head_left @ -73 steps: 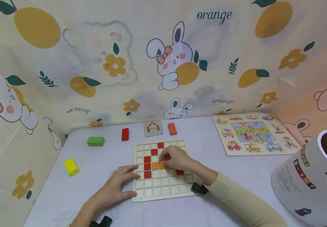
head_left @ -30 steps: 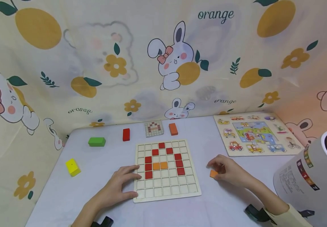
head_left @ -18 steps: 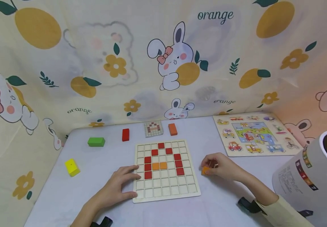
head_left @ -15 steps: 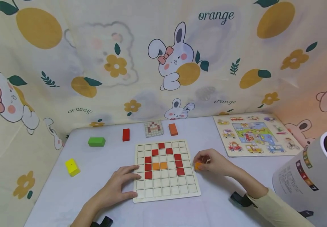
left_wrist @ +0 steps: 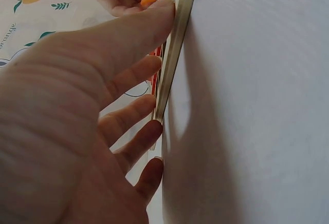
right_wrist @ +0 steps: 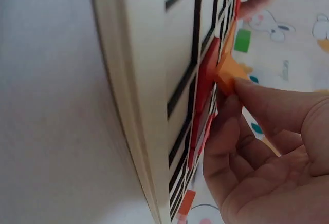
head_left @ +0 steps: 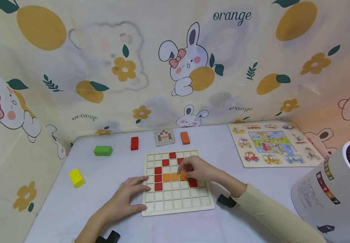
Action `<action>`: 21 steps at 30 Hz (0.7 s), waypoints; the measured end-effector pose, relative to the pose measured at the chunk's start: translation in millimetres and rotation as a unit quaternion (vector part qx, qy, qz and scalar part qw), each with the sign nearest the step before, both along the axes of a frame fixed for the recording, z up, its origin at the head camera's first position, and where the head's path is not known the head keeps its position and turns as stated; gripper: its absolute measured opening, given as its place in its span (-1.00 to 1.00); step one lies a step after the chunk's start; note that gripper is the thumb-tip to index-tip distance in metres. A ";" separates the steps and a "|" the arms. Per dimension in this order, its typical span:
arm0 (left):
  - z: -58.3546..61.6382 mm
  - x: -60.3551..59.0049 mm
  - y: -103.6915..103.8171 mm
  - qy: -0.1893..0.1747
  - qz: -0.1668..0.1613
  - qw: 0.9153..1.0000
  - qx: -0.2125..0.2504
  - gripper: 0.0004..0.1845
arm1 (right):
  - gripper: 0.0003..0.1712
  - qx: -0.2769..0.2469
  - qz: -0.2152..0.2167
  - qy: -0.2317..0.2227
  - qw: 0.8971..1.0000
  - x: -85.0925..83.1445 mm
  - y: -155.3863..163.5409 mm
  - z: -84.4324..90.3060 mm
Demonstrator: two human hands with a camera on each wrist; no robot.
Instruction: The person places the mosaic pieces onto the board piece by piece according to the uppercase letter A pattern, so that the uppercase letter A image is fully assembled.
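- Orange tile [head_left: 183,176]: we pinch it in our right hand [head_left: 197,169] over the grid board [head_left: 177,208], mid-table, beside two orange tiles [head_left: 170,177]
- Our left hand [head_left: 125,199] lies flat, fingers straight, on the board's near-left corner

Left hand [head_left: 125,199] flat — right hand [head_left: 197,170] pinching

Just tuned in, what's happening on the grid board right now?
A person is filling a wooden grid board with colored tiles. The right hand pinches an orange tile and sets it into a cell beside two orange tiles already in that row, inside an arch of red tiles. The left hand lies flat, fingers on the board's left edge.
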State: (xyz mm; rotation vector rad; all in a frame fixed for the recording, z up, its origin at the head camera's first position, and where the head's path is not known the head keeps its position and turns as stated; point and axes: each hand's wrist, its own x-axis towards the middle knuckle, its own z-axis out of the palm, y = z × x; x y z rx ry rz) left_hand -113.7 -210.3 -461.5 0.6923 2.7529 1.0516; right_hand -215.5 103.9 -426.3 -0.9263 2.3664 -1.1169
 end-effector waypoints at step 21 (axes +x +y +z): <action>0.1 0.8 1.3 -0.007 0.004 1.000 0.003 -0.49 | -0.82 0.065 -0.060 0.119 0.989 13.4 -9.4 -1.3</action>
